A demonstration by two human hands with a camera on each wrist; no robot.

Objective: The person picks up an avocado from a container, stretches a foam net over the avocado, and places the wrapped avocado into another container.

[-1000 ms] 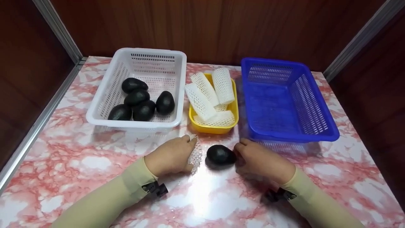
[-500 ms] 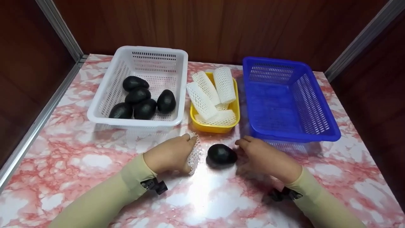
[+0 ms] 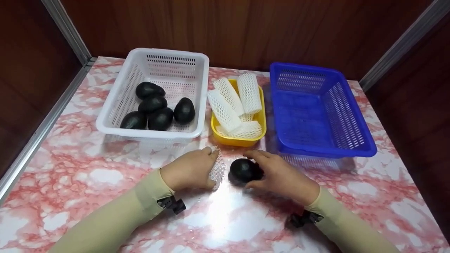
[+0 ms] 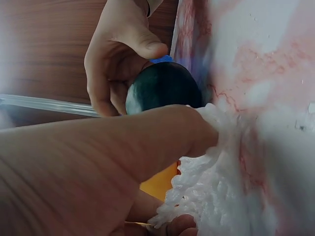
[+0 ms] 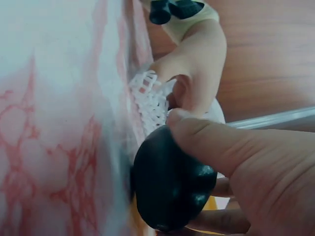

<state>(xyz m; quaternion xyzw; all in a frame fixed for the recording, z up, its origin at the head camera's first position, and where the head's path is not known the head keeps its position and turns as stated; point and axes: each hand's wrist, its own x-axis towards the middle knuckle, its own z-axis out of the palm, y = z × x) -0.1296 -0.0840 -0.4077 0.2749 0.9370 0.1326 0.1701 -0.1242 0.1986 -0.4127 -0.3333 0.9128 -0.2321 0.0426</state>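
A dark avocado (image 3: 242,170) lies on the marbled table between the two hands. My right hand (image 3: 281,175) reaches around its narrow end, thumb on the near side and fingers on the far side; the right wrist view has the thumb against the dark skin of the avocado (image 5: 170,182). Just left of it, my left hand (image 3: 191,169) grips a white foam net sleeve (image 3: 218,172). The left wrist view shows the mesh of that sleeve (image 4: 206,191) spread between thumb and fingers, its opening facing the avocado.
Behind the left hand stands a white basket (image 3: 151,133) holding several avocados (image 3: 160,118). A yellow container (image 3: 237,142) full of foam net sleeves (image 3: 249,93) is in the middle. To the right is a blue basket (image 3: 325,151). Wood panels (image 3: 232,31) enclose the table.
My right hand drew slightly back from the avocado, then came left over it, thumb and fingers now around it. My left hand keeps its hold on the net sleeve in nearly the same place.
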